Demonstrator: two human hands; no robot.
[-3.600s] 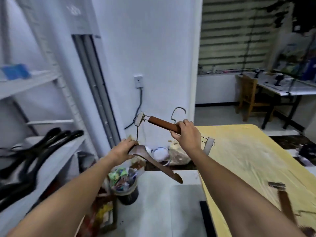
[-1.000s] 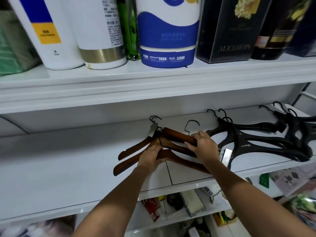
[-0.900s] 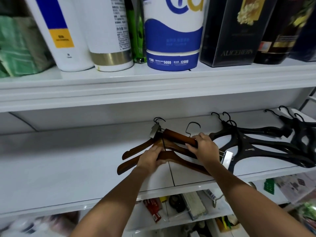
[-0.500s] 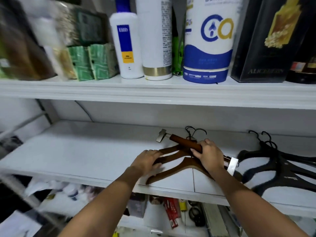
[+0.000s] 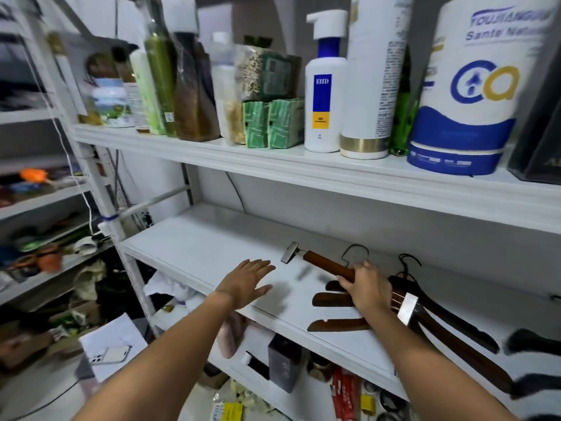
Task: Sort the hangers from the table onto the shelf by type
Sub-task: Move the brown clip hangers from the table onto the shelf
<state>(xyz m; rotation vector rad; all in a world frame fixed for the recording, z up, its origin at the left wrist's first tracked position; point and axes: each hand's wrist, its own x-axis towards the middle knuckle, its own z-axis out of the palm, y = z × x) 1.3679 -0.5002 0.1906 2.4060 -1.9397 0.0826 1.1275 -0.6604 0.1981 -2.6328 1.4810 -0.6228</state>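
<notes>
While our left hand [image 5: 246, 281] hovers flat, fingers spread, over the white shelf [image 5: 197, 238], our right hand [image 5: 365, 288] curls around the clip hanger [image 5: 328, 265], above the dark wooden hangers [image 5: 337, 325] lying on that shelf.

A tall white shelf [image 5: 197, 247] fills the view. Its top board [image 5: 334, 174], high above the right grip [image 5: 368, 288], is packed with bottles [image 5: 324, 86], green boxes [image 5: 273, 123] and a big white and blue tub [image 5: 467, 95]. Behind that grip is a plain white wall [image 5: 334, 220] with a thin dark cord [image 5: 235, 189] hanging down it. Far to the left of the left grip [image 5: 247, 282] stands another white rack [image 5: 39, 203] full of messy things, and low down a sheet of paper [image 5: 115, 332] and a phone [image 5: 110, 355] lie near the pale floor [image 5: 36, 390].
</notes>
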